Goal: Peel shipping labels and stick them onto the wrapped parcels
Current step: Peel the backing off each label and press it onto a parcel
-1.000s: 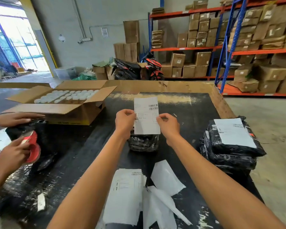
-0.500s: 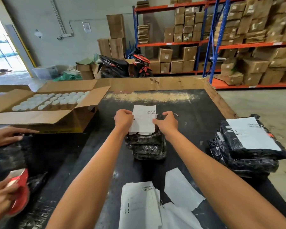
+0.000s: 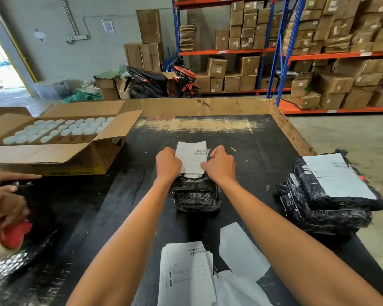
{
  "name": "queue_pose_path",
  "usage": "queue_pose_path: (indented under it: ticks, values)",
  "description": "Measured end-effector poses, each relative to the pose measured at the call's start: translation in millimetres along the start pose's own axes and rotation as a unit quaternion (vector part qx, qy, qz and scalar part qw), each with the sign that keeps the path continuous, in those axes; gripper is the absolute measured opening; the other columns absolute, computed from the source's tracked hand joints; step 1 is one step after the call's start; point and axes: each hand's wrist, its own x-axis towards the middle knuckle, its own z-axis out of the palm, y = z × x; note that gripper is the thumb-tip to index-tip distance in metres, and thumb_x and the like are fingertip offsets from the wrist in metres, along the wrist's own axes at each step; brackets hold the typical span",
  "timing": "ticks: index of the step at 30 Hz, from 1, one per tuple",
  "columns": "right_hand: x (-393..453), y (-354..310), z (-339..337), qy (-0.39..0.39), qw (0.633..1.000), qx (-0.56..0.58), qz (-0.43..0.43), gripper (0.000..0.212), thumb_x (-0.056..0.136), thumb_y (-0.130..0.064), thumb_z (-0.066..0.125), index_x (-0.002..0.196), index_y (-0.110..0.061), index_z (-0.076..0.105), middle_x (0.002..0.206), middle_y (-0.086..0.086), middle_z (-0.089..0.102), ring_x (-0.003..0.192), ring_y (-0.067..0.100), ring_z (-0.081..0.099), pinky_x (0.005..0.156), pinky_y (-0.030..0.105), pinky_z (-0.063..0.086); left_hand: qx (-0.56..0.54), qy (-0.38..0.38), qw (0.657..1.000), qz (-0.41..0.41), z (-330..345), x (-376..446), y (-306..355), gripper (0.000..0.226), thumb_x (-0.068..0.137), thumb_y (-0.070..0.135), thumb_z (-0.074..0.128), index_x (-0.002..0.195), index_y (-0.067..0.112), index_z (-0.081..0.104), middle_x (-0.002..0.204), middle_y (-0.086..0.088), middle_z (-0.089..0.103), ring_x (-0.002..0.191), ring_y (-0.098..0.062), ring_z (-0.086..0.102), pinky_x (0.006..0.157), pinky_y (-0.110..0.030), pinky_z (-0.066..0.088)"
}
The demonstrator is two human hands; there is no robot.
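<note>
Head view: both hands (image 3: 168,163) (image 3: 220,165) press label (image 3: 191,156) onto parcel (image 3: 196,195)

White label (image 3: 191,156) with black barcode stripes and fine grey print, pinched between the left hand (image 3: 168,165) and right hand (image 3: 221,165). Right under that grip, the parcel (image 3: 196,195) is glossy black with pale crinkle streaks. Below it the table (image 3: 241,138) is matt black, scuffed tan at its far end. Nearer than the grip, white label sheets (image 3: 185,274) show black barcodes. Off to the right of the grip, a black parcel stack (image 3: 327,195) is topped with white. Left of it, a brown carton (image 3: 53,151) is dotted with white caps.
</note>
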Motion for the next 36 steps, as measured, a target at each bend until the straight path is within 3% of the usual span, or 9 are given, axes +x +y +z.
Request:
queue_pose_path:
  ticks: [4,6,8,12,16,22,28,32,36]
  values:
    - [2,1,-3,-0.007,0.997,-0.051,-0.065,0.026,0.087,-0.022,0.071,0.106,-0.024,0.053,0.115,0.001,0.043,0.095,0.028,0.056,0.062,0.033,0.038,0.066,-0.001,0.998,0.009,6,-3,0,0.035,0.09,-0.005,0.043,0.124,0.0,0.05,0.132,-0.022,0.039,0.114,-0.04,0.042,0.089,-0.04,0.039]
    - [9,4,-4,-0.028,0.989,-0.082,-0.118,0.021,0.096,-0.026,0.062,0.117,-0.029,0.061,0.127,-0.002,0.048,0.118,0.026,0.051,0.084,0.037,0.046,0.118,-0.023,0.991,0.049,3,3,1,0.047,0.093,0.005,0.048,0.139,0.015,0.048,0.141,-0.016,0.039,0.125,-0.039,0.037,0.098,-0.047,0.038]
    - [18,4,-4,-0.068,0.982,-0.105,-0.144,0.03,0.104,-0.033,0.048,0.13,-0.032,0.063,0.146,-0.008,0.046,0.137,0.024,0.037,0.106,0.047,0.036,0.177,-0.082,0.975,0.105,0,12,1,0.046,0.099,0.025,0.048,0.144,0.035,0.047,0.153,-0.007,0.037,0.137,-0.036,0.033,0.108,-0.054,0.032]
    - [35,4,0,-0.165,0.961,-0.18,-0.129,0.045,0.109,-0.044,0.027,0.15,-0.04,0.047,0.167,-0.013,0.025,0.156,0.026,0.015,0.121,0.055,0.016,0.254,-0.228,0.936,0.088,10,33,-3,0.046,0.104,0.054,0.026,0.15,0.054,0.03,0.169,0.004,0.011,0.154,-0.036,0.007,0.119,-0.064,0.004]
    - [47,5,2,-0.188,0.951,-0.221,-0.105,0.054,0.108,-0.049,0.021,0.16,-0.037,0.027,0.17,-0.014,0.015,0.157,0.028,0.014,0.123,0.055,0.015,0.229,-0.252,0.938,0.058,18,45,-15,0.052,0.102,0.059,0.018,0.154,0.053,0.015,0.17,0.004,0.004,0.155,-0.037,0.0,0.118,-0.068,0.0]
    - [43,3,3,-0.269,0.946,-0.174,-0.057,0.086,0.096,-0.069,0.044,0.163,-0.033,0.005,0.17,-0.011,-0.014,0.157,0.035,0.002,0.123,0.059,0.015,0.08,-0.27,0.959,0.041,17,44,-31,0.056,0.107,0.044,0.022,0.161,0.031,0.011,0.169,0.004,0.012,0.156,-0.025,0.004,0.125,-0.048,0.009]
    - [22,8,-4,-0.318,0.946,-0.063,-0.029,0.124,0.076,-0.066,0.077,0.163,-0.032,-0.005,0.163,-0.007,-0.038,0.158,0.027,-0.001,0.121,0.049,0.022,0.021,-0.286,0.958,-0.022,7,29,-36,0.063,0.105,0.049,0.028,0.16,0.037,-0.001,0.168,0.001,0.015,0.152,-0.029,0.023,0.121,-0.042,0.017]
    - [12,19,-6,-0.295,0.955,0.037,0.01,0.136,0.07,-0.053,0.088,0.162,-0.034,-0.011,0.168,0.0,-0.026,0.158,0.024,-0.003,0.123,0.049,0.018,-0.046,-0.232,0.971,-0.04,9,16,-41,0.062,0.102,0.053,0.036,0.157,0.045,0.01,0.162,0.002,0.033,0.147,-0.03,0.034,0.117,-0.043,0.026]
    - [11,19,-5,-0.212,0.955,0.185,0.093,0.13,0.076,-0.037,0.089,0.163,-0.018,-0.004,0.168,0.008,0.022,0.151,0.03,0.028,0.114,0.042,0.034,-0.062,-0.178,0.982,-0.017,11,4,-43,0.058,0.103,0.048,0.036,0.158,0.041,0.018,0.161,0.001,0.036,0.147,-0.03,0.033,0.117,-0.043,0.027]
